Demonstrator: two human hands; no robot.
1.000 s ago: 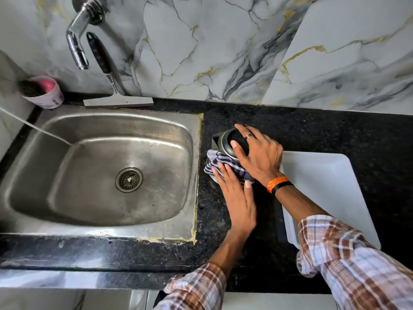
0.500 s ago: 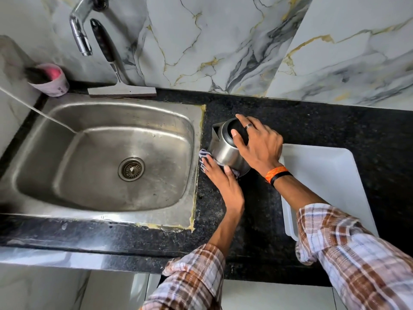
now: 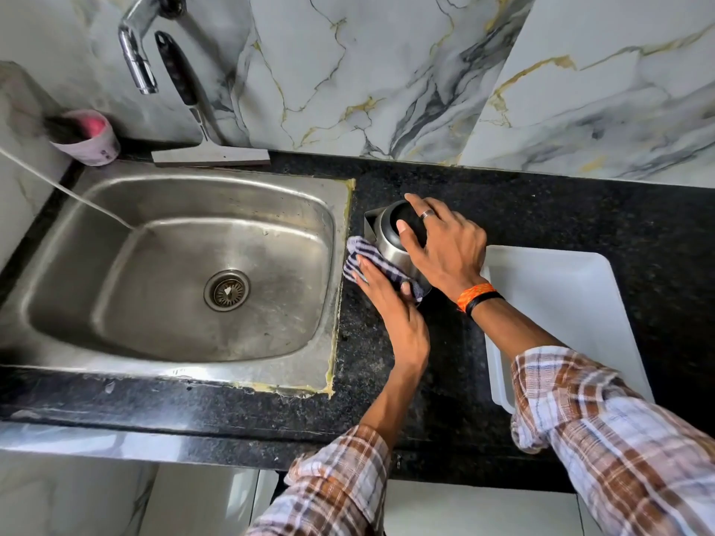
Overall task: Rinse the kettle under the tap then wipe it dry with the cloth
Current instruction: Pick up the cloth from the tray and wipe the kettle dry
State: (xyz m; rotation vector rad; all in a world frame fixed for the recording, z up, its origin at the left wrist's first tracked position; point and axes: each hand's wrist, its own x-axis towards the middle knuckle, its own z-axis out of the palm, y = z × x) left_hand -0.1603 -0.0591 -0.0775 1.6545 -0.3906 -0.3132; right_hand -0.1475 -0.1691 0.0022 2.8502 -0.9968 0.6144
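While the kettle (image 3: 390, 241) stands on the black worktop (image 3: 387, 381) just right of the sink (image 3: 174, 265), wipe on with the striped cloth (image 3: 373, 266). Left hand (image 3: 390, 303): flat and open-fingered, pressing the cloth against the steel wall on the near, sink-facing side; not clenched round anything. Right hand (image 3: 441, 245): spread over the dark lid, gripping the kettle from above to steady it.

To do it well: keep that top grip firm so the body does not skid on the polished stone; sweep round the curve in overlapping passes; turn the kettle a little by the lid to bring the hidden far side within reach; dab round the spout, which points toward the sink, and along the base, where water probably gathers. Dryness cannot be judged from here.

Round about: tap (image 3: 135, 52) on the marble wall, no water seen falling from it; squeegee (image 3: 201, 121) leaning behind the sink; pink cup (image 3: 91, 139) at the back left corner; white tray (image 3: 572, 311) just right of the kettle, under the right forearm. Little room to the right because of that tray, and the sink edge close on the left, so mind the kettle tipping over it.
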